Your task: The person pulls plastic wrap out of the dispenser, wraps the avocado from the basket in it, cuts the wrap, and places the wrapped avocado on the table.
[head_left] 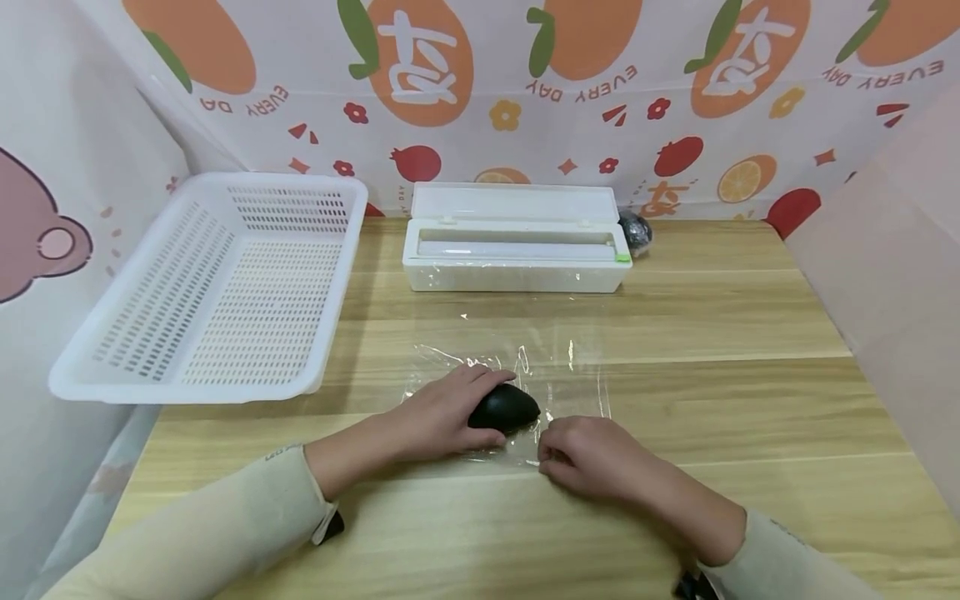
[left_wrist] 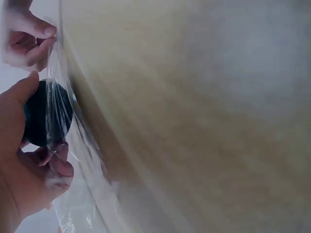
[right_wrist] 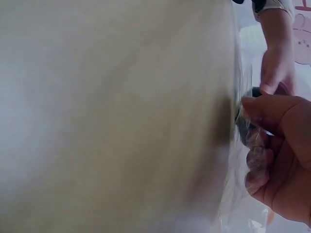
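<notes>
A black, egg-shaped object [head_left: 504, 408] lies on a clear sheet of cling film [head_left: 558, 367] spread over the wooden table [head_left: 712, 333]. My left hand [head_left: 450, 408] grips the object from the left, thumb and fingers round it. In the left wrist view the black object [left_wrist: 43, 116] shows behind the film [left_wrist: 82, 145], in my left hand [left_wrist: 24, 179]. My right hand [head_left: 581, 454] pinches the film's near edge just right of the object. In the right wrist view my right hand [right_wrist: 279, 160] holds film against the dark object [right_wrist: 241, 127].
A white perforated basket [head_left: 339, 275] stands tilted at the back left. An open white cling film dispenser box [head_left: 516, 250] sits at the back centre. A dark wrapped ball [head_left: 636, 232] lies right of it. Patterned walls close in the table on three sides.
</notes>
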Demonstrator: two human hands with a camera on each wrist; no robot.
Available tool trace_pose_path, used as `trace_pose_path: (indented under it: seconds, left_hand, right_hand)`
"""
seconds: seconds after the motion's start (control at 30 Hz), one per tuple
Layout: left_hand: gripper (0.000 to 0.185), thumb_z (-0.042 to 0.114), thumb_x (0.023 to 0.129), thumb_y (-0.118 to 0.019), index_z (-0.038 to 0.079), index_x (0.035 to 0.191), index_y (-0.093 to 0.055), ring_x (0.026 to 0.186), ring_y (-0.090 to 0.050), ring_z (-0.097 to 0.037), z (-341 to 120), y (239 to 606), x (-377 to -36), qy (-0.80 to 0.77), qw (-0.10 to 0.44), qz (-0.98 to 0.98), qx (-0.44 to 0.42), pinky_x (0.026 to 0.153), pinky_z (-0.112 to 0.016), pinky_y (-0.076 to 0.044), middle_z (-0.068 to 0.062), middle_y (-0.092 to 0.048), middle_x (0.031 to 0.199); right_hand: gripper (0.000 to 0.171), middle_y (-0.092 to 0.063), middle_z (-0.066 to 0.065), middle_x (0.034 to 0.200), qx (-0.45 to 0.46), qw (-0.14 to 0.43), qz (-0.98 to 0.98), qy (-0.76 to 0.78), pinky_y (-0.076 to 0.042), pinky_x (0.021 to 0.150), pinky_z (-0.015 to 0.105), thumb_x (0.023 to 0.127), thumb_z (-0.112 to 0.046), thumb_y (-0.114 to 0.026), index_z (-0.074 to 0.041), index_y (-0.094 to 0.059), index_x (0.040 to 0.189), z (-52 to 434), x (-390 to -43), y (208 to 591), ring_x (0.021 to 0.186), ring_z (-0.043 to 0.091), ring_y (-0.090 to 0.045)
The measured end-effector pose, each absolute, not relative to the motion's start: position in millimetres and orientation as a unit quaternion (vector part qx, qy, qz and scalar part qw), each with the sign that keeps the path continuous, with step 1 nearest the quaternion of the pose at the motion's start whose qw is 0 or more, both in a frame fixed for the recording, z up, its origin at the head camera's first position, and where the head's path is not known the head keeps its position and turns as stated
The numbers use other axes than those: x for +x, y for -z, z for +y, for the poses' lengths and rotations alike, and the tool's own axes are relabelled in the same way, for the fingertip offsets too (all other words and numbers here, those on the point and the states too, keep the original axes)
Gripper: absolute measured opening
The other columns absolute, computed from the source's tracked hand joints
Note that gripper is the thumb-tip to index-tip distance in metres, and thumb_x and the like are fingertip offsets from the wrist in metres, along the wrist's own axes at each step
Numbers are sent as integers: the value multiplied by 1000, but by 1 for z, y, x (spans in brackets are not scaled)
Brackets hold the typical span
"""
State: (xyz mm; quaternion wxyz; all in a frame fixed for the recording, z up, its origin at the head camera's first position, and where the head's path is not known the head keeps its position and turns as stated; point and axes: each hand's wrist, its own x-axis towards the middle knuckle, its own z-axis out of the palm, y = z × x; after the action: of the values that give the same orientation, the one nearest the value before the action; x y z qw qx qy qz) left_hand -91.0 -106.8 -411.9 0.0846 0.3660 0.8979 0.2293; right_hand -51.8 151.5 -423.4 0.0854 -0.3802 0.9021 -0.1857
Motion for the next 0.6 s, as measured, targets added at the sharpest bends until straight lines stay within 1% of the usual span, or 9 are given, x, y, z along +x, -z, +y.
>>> trace_pose_path:
  seconds: [0.13, 0.23, 0.3, 0.4, 0.5, 0.6]
  left_hand:
    - [73, 53, 84, -73, 23, 144, -46, 113, -53, -17, -106, 411, -92, -225, 93, 897, 370, 89, -39, -51, -2, -54, 129]
    - [74, 59, 85, -67, 23, 145, -45, 114, -53, -17, -106, 410, -92, -215, 101, 899, 368, 89, -38, -51, -1, -53, 129]
    - [79, 65, 84, -64, 23, 147, -43, 116, -52, -16, -106, 409, -91, -212, 111, 901, 363, 90, -38, -51, -1, -52, 132]
    - [88, 68, 79, -68, 22, 149, -41, 120, -50, -15, -105, 408, -90, -208, 121, 901, 361, 93, -38, -51, 1, -50, 137]
    - [90, 61, 76, -74, 20, 149, -41, 122, -50, -15, -104, 407, -92, -206, 122, 898, 370, 93, -37, -51, 1, -49, 139]
    - [83, 52, 80, -75, 17, 148, -41, 123, -51, -18, -105, 406, -93, -208, 124, 895, 375, 95, -39, -50, -2, -49, 140]
  right_hand:
    - [13, -50, -19, 71, -361, 96, 901, 222, -43, 60, 19, 85, -22, -71, -28, -63, 78, 153, -58, 412, 65, -1, -46]
    - [12, -46, -18, 68, -349, 99, 900, 241, -41, 57, 19, 86, -23, -73, -28, -63, 79, 155, -65, 402, 63, 0, -44]
    - [12, -45, -16, 68, -345, 99, 900, 248, -41, 57, 20, 87, -24, -73, -27, -64, 81, 156, -71, 397, 63, 1, -43]
    - [10, -48, -16, 70, -335, 109, 899, 260, -43, 58, 21, 88, -24, -73, -27, -65, 83, 157, -80, 392, 65, 2, -45]
    - [9, -52, -15, 73, -327, 125, 896, 272, -45, 60, 23, 89, -24, -72, -27, -66, 84, 158, -89, 391, 67, 4, -49]
    - [6, -58, -16, 79, -332, 129, 896, 265, -47, 64, 23, 90, -25, -71, -27, -68, 85, 158, -97, 390, 71, 3, -53]
